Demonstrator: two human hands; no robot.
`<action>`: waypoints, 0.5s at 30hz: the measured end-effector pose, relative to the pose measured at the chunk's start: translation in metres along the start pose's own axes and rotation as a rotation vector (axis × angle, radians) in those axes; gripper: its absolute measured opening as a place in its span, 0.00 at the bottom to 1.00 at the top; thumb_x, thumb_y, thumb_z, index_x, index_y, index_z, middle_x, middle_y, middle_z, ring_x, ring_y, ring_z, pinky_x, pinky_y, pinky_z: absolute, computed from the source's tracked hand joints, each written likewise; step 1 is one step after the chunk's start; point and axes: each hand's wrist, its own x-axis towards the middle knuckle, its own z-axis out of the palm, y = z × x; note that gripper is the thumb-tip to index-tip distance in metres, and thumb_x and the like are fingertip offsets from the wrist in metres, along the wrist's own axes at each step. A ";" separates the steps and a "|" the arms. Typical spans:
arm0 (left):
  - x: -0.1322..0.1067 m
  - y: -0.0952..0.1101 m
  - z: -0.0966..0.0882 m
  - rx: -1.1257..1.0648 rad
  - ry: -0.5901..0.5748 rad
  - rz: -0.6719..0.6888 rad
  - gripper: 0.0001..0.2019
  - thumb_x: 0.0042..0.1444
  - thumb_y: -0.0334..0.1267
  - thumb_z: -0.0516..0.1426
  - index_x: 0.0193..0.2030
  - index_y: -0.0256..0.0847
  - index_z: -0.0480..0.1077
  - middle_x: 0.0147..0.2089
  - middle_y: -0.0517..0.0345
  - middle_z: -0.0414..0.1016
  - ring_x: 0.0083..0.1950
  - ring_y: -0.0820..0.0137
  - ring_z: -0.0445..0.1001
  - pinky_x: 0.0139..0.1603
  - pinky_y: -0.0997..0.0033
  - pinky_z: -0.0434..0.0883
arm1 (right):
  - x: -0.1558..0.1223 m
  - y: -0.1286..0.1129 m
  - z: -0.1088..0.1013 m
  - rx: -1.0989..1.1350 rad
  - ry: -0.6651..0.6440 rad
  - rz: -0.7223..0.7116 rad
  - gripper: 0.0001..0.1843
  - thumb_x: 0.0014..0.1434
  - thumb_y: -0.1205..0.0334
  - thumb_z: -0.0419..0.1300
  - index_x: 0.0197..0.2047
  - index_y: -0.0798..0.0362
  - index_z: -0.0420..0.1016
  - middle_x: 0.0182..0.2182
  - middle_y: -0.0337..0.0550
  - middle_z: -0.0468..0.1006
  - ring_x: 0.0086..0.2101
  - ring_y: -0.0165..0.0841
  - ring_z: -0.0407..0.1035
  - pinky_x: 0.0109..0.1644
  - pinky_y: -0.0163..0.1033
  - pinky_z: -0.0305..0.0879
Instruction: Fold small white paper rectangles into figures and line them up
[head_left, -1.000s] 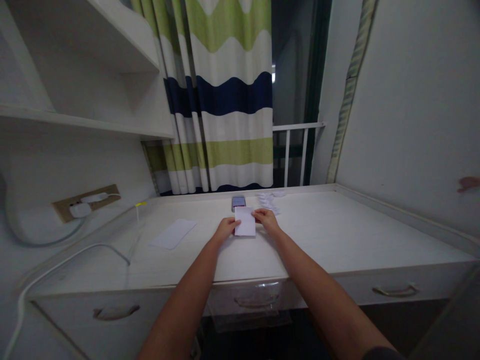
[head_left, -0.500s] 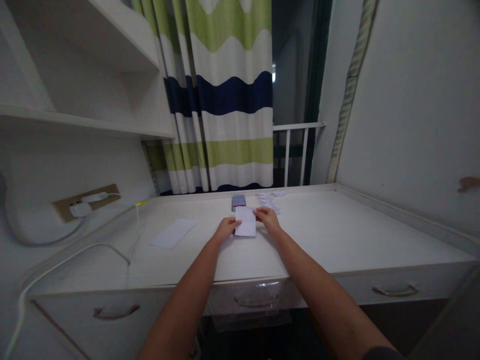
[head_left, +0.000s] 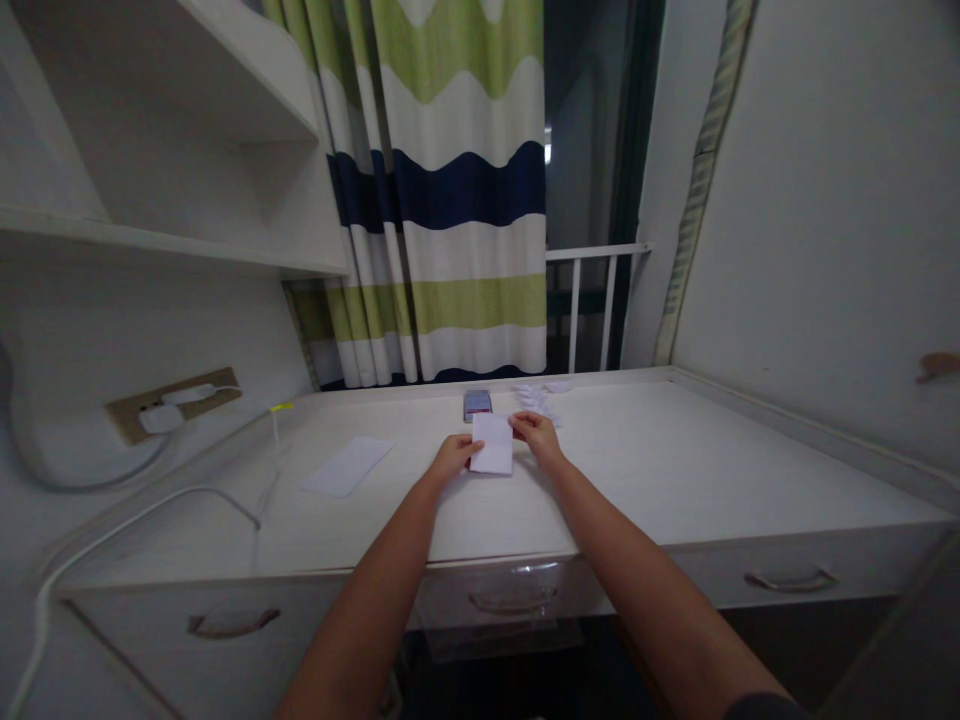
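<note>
A small white rectangle of paper, seemingly folded, is held up between my two hands over the desk. My left hand pinches its left edge, thumb on the near face. At the upper right corner, my right hand grips the paper between thumb and fingertips. Just behind the paper lies a phone with its screen lit, its lower part partly covered. Several small folded white paper pieces lie in a cluster behind my right hand.
A loose white sheet lies on the white desk to the left. A white cable runs over the desk's left side from near the wall socket. Drawers with metal handles line the front; a striped curtain hangs behind.
Almost nothing differs. The paper and my right hand have shifted very slightly to the right, with both hands keeping their hold.
</note>
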 end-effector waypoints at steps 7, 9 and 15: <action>0.001 0.000 0.000 -0.007 0.001 -0.003 0.14 0.35 0.44 0.61 0.21 0.32 0.70 0.17 0.60 0.65 0.19 0.76 0.61 0.21 0.75 0.56 | -0.001 -0.001 0.000 0.009 0.008 -0.006 0.13 0.32 0.58 0.65 0.22 0.55 0.70 0.19 0.37 0.71 0.23 0.28 0.66 0.34 0.37 0.65; 0.001 0.000 0.001 -0.012 0.001 -0.006 0.15 0.35 0.45 0.61 0.21 0.32 0.70 0.17 0.60 0.66 0.19 0.76 0.61 0.21 0.75 0.56 | -0.001 -0.002 0.001 0.000 0.012 -0.014 0.13 0.32 0.57 0.65 0.22 0.55 0.69 0.18 0.36 0.71 0.23 0.28 0.65 0.33 0.37 0.65; 0.000 0.001 0.000 0.006 -0.030 0.004 0.16 0.35 0.46 0.61 0.24 0.31 0.71 0.18 0.60 0.66 0.19 0.76 0.61 0.21 0.75 0.56 | 0.000 -0.001 0.001 0.005 -0.001 -0.021 0.13 0.33 0.57 0.64 0.20 0.55 0.66 0.17 0.34 0.69 0.21 0.26 0.64 0.30 0.36 0.64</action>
